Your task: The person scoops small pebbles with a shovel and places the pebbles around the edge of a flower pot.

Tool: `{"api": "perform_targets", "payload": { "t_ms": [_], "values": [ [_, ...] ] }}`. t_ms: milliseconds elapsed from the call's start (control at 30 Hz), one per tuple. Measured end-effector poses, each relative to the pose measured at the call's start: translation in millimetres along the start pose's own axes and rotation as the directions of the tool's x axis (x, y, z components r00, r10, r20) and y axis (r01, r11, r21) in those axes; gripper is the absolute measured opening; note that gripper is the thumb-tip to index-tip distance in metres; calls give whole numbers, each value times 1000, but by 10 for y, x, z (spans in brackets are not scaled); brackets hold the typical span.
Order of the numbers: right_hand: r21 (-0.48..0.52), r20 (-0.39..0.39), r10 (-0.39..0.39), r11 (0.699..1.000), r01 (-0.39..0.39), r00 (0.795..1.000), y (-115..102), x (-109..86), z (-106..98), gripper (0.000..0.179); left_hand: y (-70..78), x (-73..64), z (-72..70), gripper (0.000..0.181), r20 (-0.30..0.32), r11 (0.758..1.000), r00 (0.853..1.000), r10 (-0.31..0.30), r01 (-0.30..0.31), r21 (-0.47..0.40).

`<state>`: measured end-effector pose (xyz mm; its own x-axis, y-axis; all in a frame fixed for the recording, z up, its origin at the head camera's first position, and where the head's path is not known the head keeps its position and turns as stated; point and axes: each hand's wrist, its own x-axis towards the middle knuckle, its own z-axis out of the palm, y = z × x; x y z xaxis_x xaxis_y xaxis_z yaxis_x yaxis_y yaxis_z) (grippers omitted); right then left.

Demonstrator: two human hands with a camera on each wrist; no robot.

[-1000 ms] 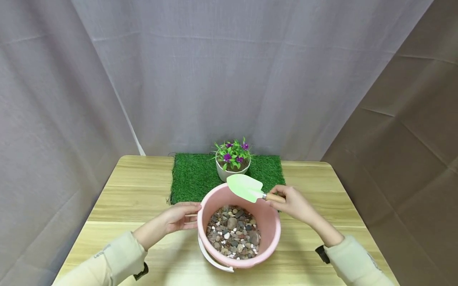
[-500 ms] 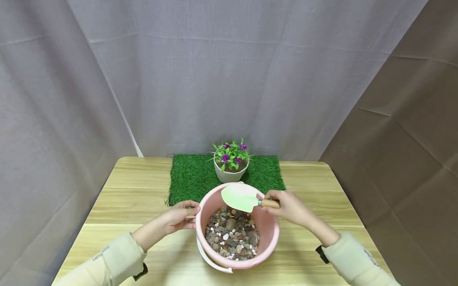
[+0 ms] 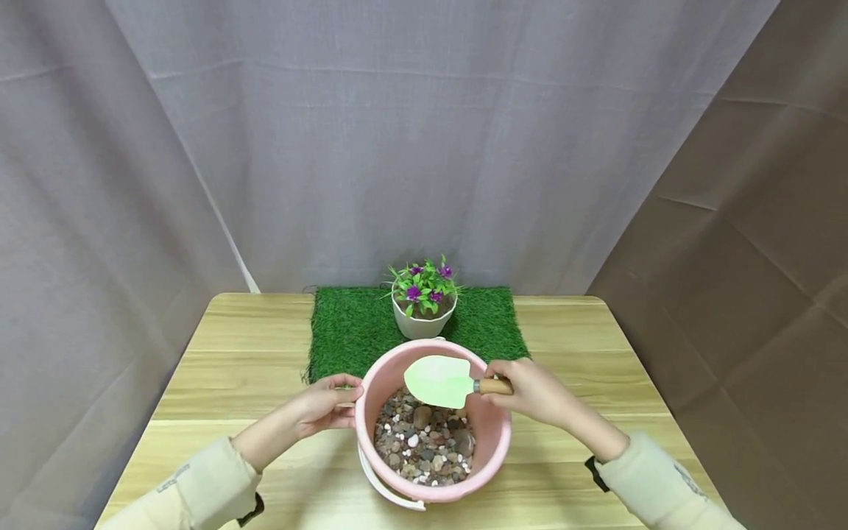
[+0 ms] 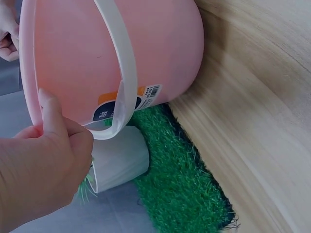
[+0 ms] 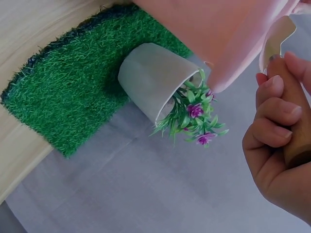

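Observation:
A pink bucket [image 3: 497,449] with a white handle [image 3: 391,497] stands on the table, with mixed pebbles [image 3: 424,449] across its bottom. My left hand [image 3: 324,405] pinches the bucket's left rim; in the left wrist view the thumb [image 4: 51,109] lies against its outer wall. A pale green garden trowel [image 3: 439,380] is held over the bucket's mouth, blade pointing left above the pebbles. My right hand [image 3: 530,386] grips its wooden handle [image 3: 495,386], and the right wrist view shows fingers [image 5: 279,109] curled round it.
Behind the bucket, a white pot [image 3: 424,324] with purple-flowered greenery [image 3: 427,287] stands on a green artificial grass mat [image 3: 351,331]. The wooden table [image 3: 252,346] has grey curtain [image 3: 424,147] behind it and brownish cloth [image 3: 748,294] at the right.
The trowel has come down and slightly left, from above the far rim to over the bucket's mouth. My left hand stays at the rim. The whole view has shifted slightly.

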<state>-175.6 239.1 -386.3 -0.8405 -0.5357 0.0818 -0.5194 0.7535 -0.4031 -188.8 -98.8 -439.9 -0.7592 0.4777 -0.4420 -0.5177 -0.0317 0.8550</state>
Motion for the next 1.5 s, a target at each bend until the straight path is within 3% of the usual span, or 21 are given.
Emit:
{"api": "perform_targets", "payload": {
  "t_ms": [333, 567, 700, 833, 1067, 1300, 1500],
  "values": [
    [-99, 54, -25, 995, 30, 998, -56, 95, 6, 12, 13, 26, 3, 27, -28, 1000, 999, -23, 23, 0],
    [-152, 104, -64, 985, 79, 993, -103, 205, 32, 34, 6, 22, -36, 27, -22, 1000, 1000, -22, 22, -2],
    [-247, 107, -123, 958, 146, 987, -108, 240, 64, 39, 11, 12, -35, 23, -24, 1000, 999, -22, 22, -9],
    [-324, 110, -174, 925, 201, 979, -108, 247, 102, 33, 17, 9, -31, 20, -19, 1000, 999, -27, 27, -10],
    [-321, 166, -253, 900, 295, 953, -125, 289, 192, 26, 19, 26, -41, 26, -18, 999, 999, -31, 31, -11],
    [-381, 234, -306, 844, 377, 923, -161, 355, 255, 22, 7, 33, -50, 24, -15, 999, 999, -32, 32, -20],
    [-361, 260, -335, 836, 413, 906, -200, 389, 271, 17, 3, 31, -45, 26, -4, 1000, 1000, -20, 20, -24]
  ]
}}
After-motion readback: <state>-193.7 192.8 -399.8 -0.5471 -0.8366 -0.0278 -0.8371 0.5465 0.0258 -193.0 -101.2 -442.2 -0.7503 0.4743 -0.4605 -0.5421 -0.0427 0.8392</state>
